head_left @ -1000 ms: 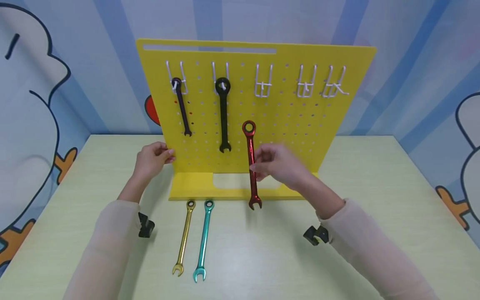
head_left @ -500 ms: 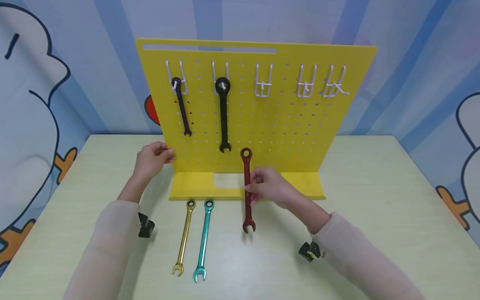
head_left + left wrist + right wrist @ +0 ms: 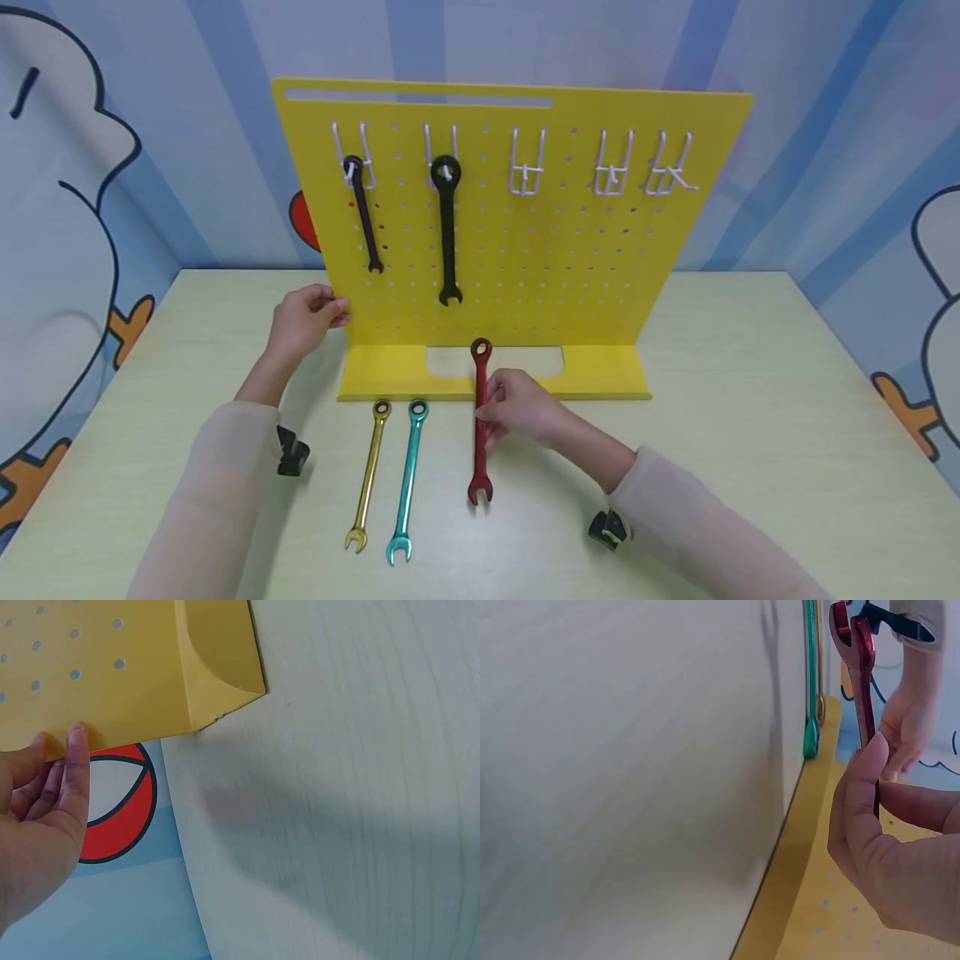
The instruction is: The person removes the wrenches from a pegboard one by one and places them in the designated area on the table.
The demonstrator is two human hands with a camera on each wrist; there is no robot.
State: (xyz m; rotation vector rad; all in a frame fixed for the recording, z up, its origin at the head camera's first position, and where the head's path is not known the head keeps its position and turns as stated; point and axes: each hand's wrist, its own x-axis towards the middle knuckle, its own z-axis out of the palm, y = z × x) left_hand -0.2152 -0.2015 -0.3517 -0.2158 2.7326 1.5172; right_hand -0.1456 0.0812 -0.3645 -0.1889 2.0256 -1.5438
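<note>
My right hand (image 3: 521, 407) pinches a red combination wrench (image 3: 480, 450) by the middle of its shaft, ring end toward the board and open end toward me. In the right wrist view the thumb and fingers close on the red wrench (image 3: 861, 682), with its shadow on the table beside it. My left hand (image 3: 303, 321) grips the left edge of the yellow pegboard (image 3: 540, 292), thumb on the front face; the left wrist view shows the fingers (image 3: 77, 761) at that edge. To the left of the red wrench, a gold wrench (image 3: 367, 479) and a teal wrench (image 3: 408, 483) lie on the table.
A small dark wrench (image 3: 365, 217) and a larger black wrench (image 3: 447, 233) hang on the two left hooks. Three white hooks to their right, among them the middle hook (image 3: 525, 179), hold nothing. The board's base (image 3: 382, 375) rests on the pale table (image 3: 750, 433).
My right hand has brought the red wrench down and slightly left, away from the pegboard's face toward the table in front. My left hand has stayed at the board's edge.
</note>
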